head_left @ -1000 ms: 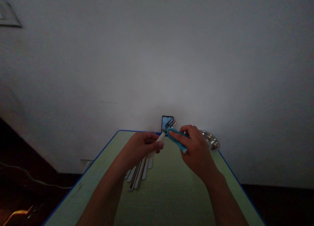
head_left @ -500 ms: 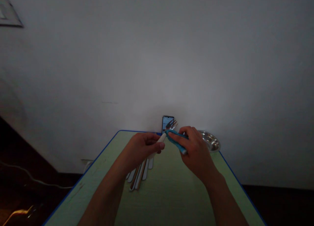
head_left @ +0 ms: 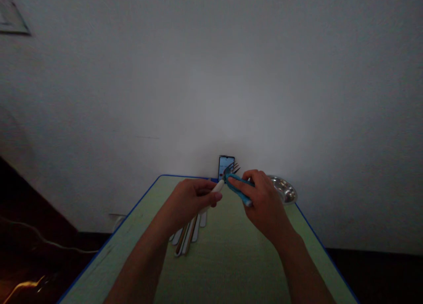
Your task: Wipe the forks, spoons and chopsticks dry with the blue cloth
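Observation:
My left hand (head_left: 191, 202) grips the white handle of a metal fork (head_left: 216, 188), its head raised toward the table's far edge. My right hand (head_left: 264, 202) pinches a blue cloth (head_left: 238, 187) around the neck of that fork, just below the tines. The two hands nearly meet there. Below my left wrist, several flat utensil handles (head_left: 187, 235) in white and wood tones lie side by side on the table, their far ends hidden under my left hand.
A smartphone (head_left: 226, 166) stands upright behind the far table edge. Dark tines (head_left: 236, 167) show beside it. A shallow steel dish (head_left: 283, 189) sits at the far right corner of the blue-edged green table (head_left: 224, 268). A white wall rises behind, and a cable (head_left: 42, 242) lies on the dark floor at left.
The fork head now sticks out more above the blue cloth, which has slid slightly down the fork toward the handle. The utensils on the table have not moved.

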### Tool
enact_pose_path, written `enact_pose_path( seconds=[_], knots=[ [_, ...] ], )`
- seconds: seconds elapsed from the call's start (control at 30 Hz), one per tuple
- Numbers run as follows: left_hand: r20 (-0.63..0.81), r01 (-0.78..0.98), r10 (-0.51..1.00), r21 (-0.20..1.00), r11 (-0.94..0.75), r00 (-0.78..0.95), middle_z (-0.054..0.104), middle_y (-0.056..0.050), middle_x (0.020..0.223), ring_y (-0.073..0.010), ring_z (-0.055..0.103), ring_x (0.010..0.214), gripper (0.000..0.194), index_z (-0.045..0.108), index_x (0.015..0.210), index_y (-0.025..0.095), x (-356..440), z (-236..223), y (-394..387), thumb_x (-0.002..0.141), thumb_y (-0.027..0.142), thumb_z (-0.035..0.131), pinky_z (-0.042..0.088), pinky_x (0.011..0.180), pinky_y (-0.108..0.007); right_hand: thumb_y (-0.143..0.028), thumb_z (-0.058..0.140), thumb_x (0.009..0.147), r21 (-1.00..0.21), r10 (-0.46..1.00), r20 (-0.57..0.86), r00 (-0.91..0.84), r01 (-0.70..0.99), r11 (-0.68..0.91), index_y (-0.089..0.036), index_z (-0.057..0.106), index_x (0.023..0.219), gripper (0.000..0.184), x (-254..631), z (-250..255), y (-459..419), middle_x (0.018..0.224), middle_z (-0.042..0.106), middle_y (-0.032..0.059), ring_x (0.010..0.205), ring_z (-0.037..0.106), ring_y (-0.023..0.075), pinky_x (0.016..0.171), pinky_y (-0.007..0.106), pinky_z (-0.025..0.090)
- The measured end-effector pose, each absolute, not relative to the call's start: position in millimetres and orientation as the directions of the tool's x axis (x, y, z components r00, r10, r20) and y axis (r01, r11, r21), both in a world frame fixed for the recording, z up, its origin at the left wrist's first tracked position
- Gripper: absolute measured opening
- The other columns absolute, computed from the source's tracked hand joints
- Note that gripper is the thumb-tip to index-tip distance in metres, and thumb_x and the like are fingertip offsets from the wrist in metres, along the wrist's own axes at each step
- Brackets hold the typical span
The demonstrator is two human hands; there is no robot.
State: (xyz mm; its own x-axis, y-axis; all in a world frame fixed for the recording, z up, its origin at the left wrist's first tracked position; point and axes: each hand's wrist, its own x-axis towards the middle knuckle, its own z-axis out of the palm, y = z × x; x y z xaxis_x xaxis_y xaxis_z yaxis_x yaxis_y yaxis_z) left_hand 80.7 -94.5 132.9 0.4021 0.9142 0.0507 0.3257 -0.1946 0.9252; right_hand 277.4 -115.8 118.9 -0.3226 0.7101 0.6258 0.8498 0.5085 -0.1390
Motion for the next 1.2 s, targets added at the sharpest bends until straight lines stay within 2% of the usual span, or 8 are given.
enact_pose_path(
  seconds=[0.47, 0.7, 1.07, 1.2],
  knots=[
    [0.042, 0.325, 0.916, 0.928, -0.184, 0.398, 0.070, -0.005, 0.079, -0.0184, 0.063, 0.074, 0.025, 0.068, 0.084, 0.016, 80.3, 132.0, -94.2, 0.073, 0.038, 0.060, 0.046, 0.068, -0.027, 0.003, 0.046, 0.066, -0.144, 0.716, 0.630, -0.302, 0.860, 0.489, -0.024, 0.056, 0.119, 0.060, 278.5, 119.3, -116.6, 0.098, 0.050, 0.0090, 0.092, 0.045, 0.0229, 0.076, 0.039, 0.043],
    [0.039, 0.324, 0.912, 0.928, -0.185, 0.409, 0.070, -0.004, 0.079, -0.0185, 0.063, 0.074, 0.024, 0.068, 0.082, 0.017, 78.6, 131.2, -94.7, 0.074, 0.038, 0.060, 0.047, 0.070, -0.028, 0.003, 0.046, 0.068, -0.135, 0.709, 0.642, -0.291, 0.868, 0.478, -0.023, 0.058, 0.118, 0.057, 280.2, 119.7, -115.5, 0.097, 0.050, 0.0090, 0.090, 0.046, 0.0223, 0.076, 0.039, 0.044],
    [0.016, 0.328, 0.910, 0.930, -0.166, 0.415, 0.070, -0.007, 0.082, -0.0184, 0.063, 0.074, 0.033, 0.068, 0.096, 0.014, 76.3, 132.0, -96.3, 0.074, 0.037, 0.060, 0.046, 0.069, -0.028, 0.003, 0.048, 0.066, -0.128, 0.713, 0.649, -0.264, 0.887, 0.444, -0.023, 0.058, 0.119, 0.059, 283.7, 117.5, -114.0, 0.099, 0.050, 0.0090, 0.089, 0.045, 0.0218, 0.076, 0.038, 0.043],
    [0.024, 0.321, 0.910, 0.932, -0.170, 0.414, 0.070, -0.008, 0.083, -0.0173, 0.062, 0.072, 0.031, 0.069, 0.094, 0.012, 74.8, 133.3, -96.7, 0.074, 0.036, 0.061, 0.046, 0.068, -0.028, 0.004, 0.047, 0.066, -0.131, 0.704, 0.663, -0.254, 0.887, 0.443, -0.023, 0.058, 0.118, 0.060, 284.7, 117.5, -114.5, 0.098, 0.049, 0.0089, 0.088, 0.044, 0.0213, 0.076, 0.037, 0.043]
  ],
)
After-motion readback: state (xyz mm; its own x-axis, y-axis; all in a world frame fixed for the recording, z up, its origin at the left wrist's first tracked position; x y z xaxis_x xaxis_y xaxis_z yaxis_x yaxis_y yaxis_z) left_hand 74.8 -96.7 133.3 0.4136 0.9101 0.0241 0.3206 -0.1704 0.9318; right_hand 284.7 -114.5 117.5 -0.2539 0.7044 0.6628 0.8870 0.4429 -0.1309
